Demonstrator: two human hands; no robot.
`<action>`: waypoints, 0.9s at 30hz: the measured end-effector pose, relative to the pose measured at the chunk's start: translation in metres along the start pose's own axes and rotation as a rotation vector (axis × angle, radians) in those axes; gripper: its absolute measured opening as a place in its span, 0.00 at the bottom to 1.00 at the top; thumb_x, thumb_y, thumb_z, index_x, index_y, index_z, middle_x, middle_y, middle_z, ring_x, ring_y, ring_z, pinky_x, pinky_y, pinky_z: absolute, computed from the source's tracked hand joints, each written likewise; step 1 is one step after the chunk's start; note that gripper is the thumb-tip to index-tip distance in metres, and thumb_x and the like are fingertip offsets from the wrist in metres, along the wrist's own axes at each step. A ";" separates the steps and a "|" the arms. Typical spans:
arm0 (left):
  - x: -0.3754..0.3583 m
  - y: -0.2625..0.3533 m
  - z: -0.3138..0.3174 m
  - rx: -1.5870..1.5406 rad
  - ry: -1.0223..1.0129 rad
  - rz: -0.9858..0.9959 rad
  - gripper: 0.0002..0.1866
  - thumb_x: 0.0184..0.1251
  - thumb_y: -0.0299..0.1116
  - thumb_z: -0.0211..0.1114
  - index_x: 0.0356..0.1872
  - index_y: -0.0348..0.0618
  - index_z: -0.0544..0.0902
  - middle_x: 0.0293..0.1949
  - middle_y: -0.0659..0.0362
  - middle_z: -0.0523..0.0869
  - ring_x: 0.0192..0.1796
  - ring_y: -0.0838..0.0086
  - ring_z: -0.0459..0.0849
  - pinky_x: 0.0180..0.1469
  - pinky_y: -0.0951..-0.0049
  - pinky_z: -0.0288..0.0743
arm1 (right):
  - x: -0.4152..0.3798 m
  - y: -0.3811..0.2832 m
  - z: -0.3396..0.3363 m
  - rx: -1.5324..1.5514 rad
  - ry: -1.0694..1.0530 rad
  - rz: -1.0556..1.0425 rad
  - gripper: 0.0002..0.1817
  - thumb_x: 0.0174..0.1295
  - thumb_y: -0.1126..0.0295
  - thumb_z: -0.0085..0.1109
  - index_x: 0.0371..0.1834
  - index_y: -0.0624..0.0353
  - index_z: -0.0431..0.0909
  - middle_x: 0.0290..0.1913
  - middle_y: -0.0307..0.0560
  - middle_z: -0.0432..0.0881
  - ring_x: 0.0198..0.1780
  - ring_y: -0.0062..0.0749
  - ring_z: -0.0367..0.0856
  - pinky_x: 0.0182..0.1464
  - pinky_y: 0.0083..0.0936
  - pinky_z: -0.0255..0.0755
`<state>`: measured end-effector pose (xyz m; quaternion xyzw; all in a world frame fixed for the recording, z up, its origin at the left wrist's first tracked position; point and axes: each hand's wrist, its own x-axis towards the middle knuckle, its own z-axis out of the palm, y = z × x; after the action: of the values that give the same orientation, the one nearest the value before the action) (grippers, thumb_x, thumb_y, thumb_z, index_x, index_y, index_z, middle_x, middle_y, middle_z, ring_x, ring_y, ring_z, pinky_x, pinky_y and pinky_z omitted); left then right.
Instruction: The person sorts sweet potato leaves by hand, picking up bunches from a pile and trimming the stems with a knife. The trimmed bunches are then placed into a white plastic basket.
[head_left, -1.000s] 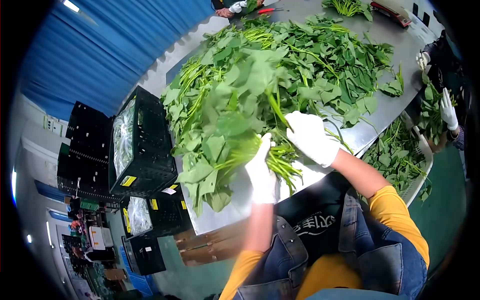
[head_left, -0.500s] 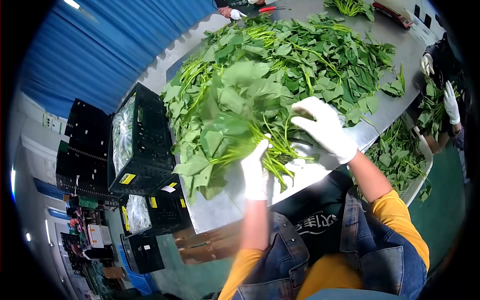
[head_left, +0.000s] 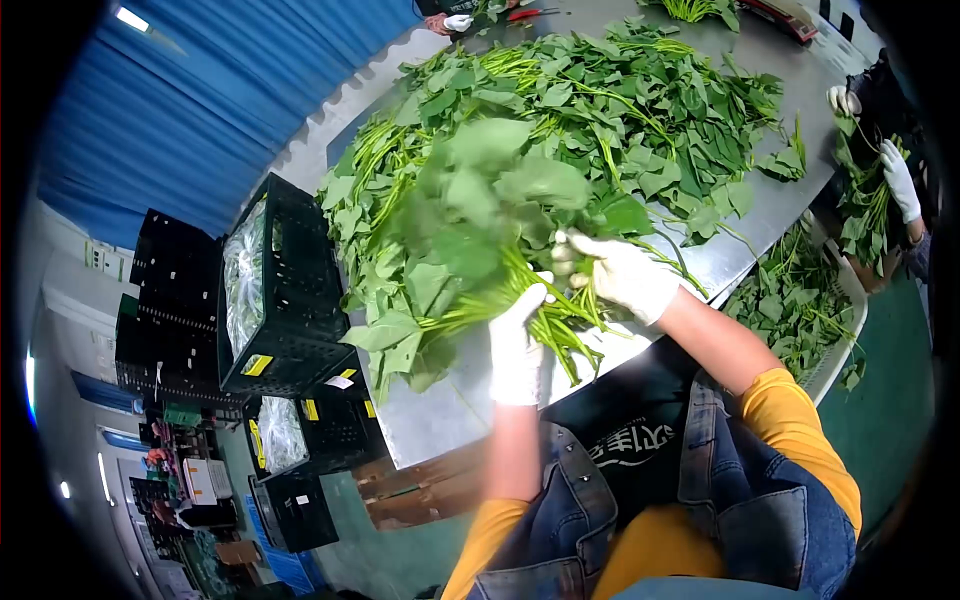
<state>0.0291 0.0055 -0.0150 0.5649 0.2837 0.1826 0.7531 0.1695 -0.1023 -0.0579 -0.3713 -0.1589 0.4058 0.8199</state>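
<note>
My left hand (head_left: 517,345), in a white glove, is closed round the stems of a bunch of leafy greens (head_left: 470,240). The leaves fan up and left, blurred by motion; the cut stem ends point toward me. Just right of it, my white-gloved right hand (head_left: 625,277) has its fingers curled in on some green stems (head_left: 585,305) beside the bunch. Exactly how many stems it pinches is hidden. Beyond both hands a big heap of the same greens (head_left: 600,110) covers much of the metal table (head_left: 440,425).
Dark green crates (head_left: 290,290) with bagged goods stand left of the table. At the right is a white basket (head_left: 850,290) of greens. A co-worker's gloved hand (head_left: 900,180) holds greens there; another person's gloved hand (head_left: 457,22) is at the far edge, near a red-handled tool (head_left: 530,14).
My right hand has moved left and down to the stems, its fingers going from spread to curled. My left hand keeps the bunch nearly in place.
</note>
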 end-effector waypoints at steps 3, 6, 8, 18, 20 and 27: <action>-0.006 0.005 0.004 0.094 -0.085 0.138 0.15 0.64 0.23 0.59 0.53 0.32 0.78 0.50 0.53 0.82 0.50 0.72 0.80 0.57 0.69 0.73 | -0.046 -0.062 0.033 -0.001 -0.119 -0.015 0.07 0.71 0.68 0.42 0.35 0.55 0.66 0.20 0.28 0.60 0.20 0.12 0.57 0.26 0.14 0.55; -0.019 0.036 0.027 -0.622 -0.091 -0.030 0.11 0.72 0.36 0.52 0.48 0.43 0.78 0.39 0.60 0.83 0.39 0.75 0.81 0.43 0.76 0.76 | -0.112 -0.056 -0.033 0.145 -0.313 -0.010 0.17 0.66 0.57 0.49 0.32 0.62 0.70 0.19 0.38 0.70 0.19 0.22 0.66 0.23 0.16 0.60; 0.041 -0.019 -0.045 -0.540 -0.060 0.100 0.19 0.67 0.29 0.60 0.58 0.38 0.75 0.53 0.56 0.80 0.51 0.73 0.78 0.57 0.70 0.71 | -0.169 -0.096 -0.081 -0.802 -0.296 0.032 0.29 0.62 0.47 0.52 0.25 0.70 0.77 0.23 0.50 0.80 0.25 0.35 0.79 0.28 0.24 0.72; 0.030 -0.004 -0.031 -0.646 -0.017 0.030 0.24 0.62 0.21 0.62 0.61 0.37 0.71 0.52 0.54 0.80 0.52 0.70 0.79 0.56 0.70 0.73 | -0.220 -0.113 -0.100 -2.162 0.254 0.250 0.32 0.41 0.65 0.71 0.56 0.55 0.76 0.44 0.53 0.80 0.50 0.46 0.77 0.56 0.41 0.65; 0.021 0.003 -0.017 -0.712 -0.045 -0.061 0.23 0.63 0.19 0.59 0.60 0.35 0.71 0.53 0.53 0.80 0.56 0.68 0.78 0.58 0.68 0.72 | -0.174 -0.108 -0.075 -1.898 0.220 -0.033 0.24 0.47 0.68 0.67 0.50 0.60 0.79 0.47 0.51 0.81 0.49 0.46 0.79 0.54 0.36 0.69; -0.017 0.022 -0.014 -0.395 0.050 0.154 0.15 0.65 0.30 0.62 0.50 0.33 0.78 0.47 0.53 0.82 0.51 0.71 0.79 0.59 0.71 0.68 | 0.004 -0.073 -0.086 -1.464 0.473 -0.318 0.19 0.56 0.56 0.61 0.43 0.60 0.82 0.41 0.54 0.84 0.44 0.46 0.82 0.48 0.34 0.74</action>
<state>0.0077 0.0126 0.0068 0.4215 0.2169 0.3058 0.8257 0.2606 -0.1692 -0.0622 -0.8665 -0.2582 -0.0143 0.4271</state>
